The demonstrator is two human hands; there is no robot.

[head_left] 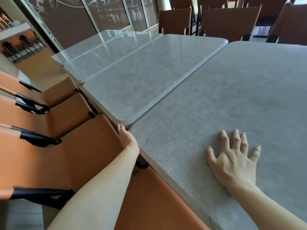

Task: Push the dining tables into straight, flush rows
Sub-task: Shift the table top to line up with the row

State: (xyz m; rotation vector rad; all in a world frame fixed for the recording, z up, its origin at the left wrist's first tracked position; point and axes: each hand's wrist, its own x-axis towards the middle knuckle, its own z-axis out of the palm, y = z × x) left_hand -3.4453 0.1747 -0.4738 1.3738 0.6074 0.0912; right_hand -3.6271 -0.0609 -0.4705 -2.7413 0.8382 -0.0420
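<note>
Seemingly flush, grey stone-look near table (232,97) adjoins middle table (149,77).

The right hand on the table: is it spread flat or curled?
Spread flat: the right hand lies palm down, fingers splayed, on the near table.

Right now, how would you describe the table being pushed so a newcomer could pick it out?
Follow the row of grey stone-look tables beside the orange chairs. It is the nearest table, largest in view. Only it has hands on it: the right hand flat on top, the left hand at its corner edge.
</note>
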